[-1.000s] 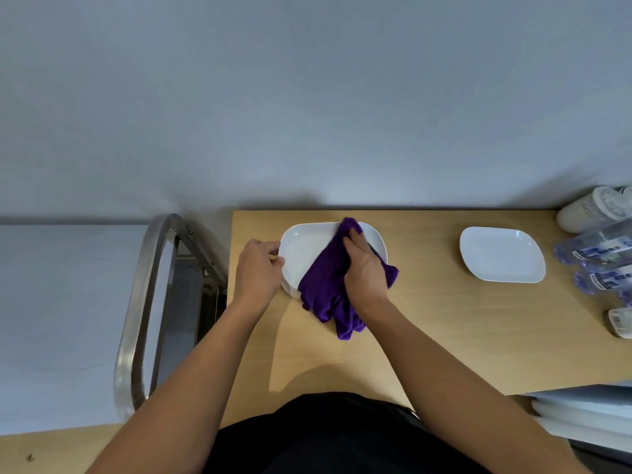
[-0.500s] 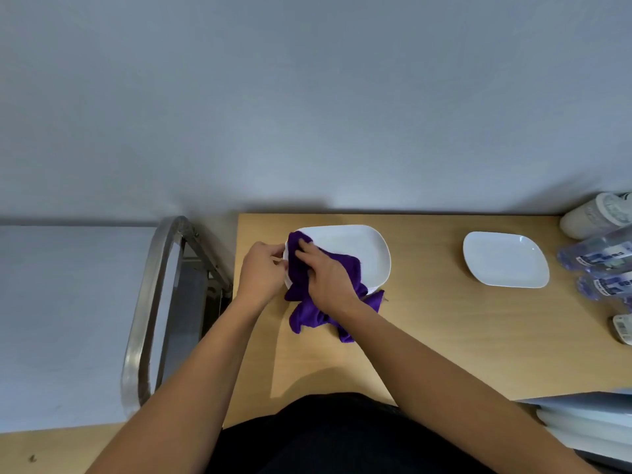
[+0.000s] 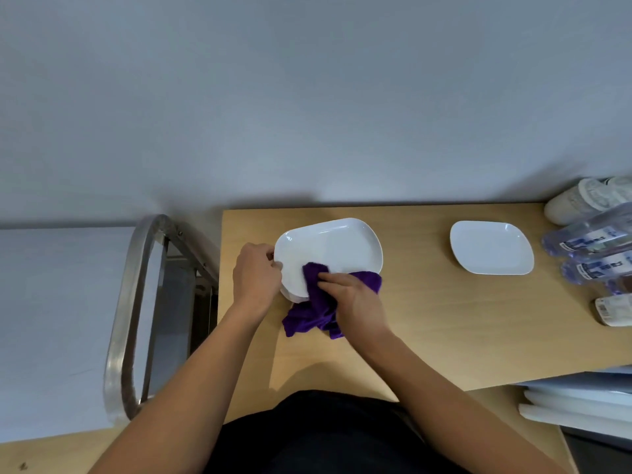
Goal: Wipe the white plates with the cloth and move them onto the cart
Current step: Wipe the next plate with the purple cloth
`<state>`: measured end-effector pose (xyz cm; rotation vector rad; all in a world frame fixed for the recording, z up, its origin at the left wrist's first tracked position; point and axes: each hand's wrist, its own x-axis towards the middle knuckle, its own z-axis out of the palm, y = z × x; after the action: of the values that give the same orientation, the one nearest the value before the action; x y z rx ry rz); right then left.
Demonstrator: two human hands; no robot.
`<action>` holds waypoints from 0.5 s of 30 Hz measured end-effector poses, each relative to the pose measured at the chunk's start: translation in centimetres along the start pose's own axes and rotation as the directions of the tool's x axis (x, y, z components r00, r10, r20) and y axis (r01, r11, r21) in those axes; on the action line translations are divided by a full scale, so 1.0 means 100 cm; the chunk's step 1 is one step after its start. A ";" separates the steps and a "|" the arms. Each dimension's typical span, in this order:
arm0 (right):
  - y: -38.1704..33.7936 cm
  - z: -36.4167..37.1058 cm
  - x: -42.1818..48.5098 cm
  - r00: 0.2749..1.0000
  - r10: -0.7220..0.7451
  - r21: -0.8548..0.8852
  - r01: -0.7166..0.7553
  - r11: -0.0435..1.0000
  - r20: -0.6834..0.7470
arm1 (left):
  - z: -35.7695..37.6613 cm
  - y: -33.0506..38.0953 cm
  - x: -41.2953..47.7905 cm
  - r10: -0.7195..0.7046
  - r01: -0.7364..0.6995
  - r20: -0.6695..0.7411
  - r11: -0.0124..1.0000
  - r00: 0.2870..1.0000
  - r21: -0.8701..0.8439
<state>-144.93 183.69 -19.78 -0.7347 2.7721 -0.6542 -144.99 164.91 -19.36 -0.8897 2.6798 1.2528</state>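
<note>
Left of the large white rounded plate [image 3: 335,248], past the edge of the wooden table [image 3: 444,319], stands the steel-railed metal cart [image 3: 136,302]. The left hand [image 3: 256,275] curls round that plate's left rim and steadies it on top of a stack. The bunched purple cloth [image 3: 311,313] lies across the plate's near edge, pressed down by the right hand [image 3: 355,299] with its fingers laid fairly flat. Well right of the plate sits a smaller white plate [image 3: 490,248]. Wiping is under way. Next, I judge, the cloth must come off and the top plate be lifted leftward to the cart without dragging those beneath.
</note>
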 end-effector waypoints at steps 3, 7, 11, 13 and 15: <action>0.030 -0.012 0.000 0.965 0.163 -0.015 -0.170 0.985 -0.204 | 0.001 0.001 0.000 0.036 -0.036 -0.006 0.998 0.999 0.043; 0.039 -0.026 0.027 0.946 0.242 -0.056 -0.259 0.964 -0.217 | 0.000 -0.001 0.001 0.062 -0.063 0.008 0.996 0.998 0.057; 0.022 -0.008 0.063 0.959 0.240 -0.117 -0.258 0.959 -0.151 | -0.001 -0.001 0.001 0.076 -0.077 0.023 0.996 0.997 0.045; 0.009 0.003 0.070 0.959 0.255 -0.135 -0.271 0.953 -0.124 | 0.000 -0.003 0.001 0.086 -0.087 0.028 0.995 0.996 0.045; -0.006 0.015 0.070 0.986 0.145 -0.184 -0.158 0.970 -0.081 | 0.000 -0.004 0.001 0.090 -0.091 0.035 0.995 0.995 0.032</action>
<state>-150.27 179.12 -21.35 -0.5352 2.9450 -0.3955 -144.88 164.67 -19.66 -0.7442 2.7344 1.2237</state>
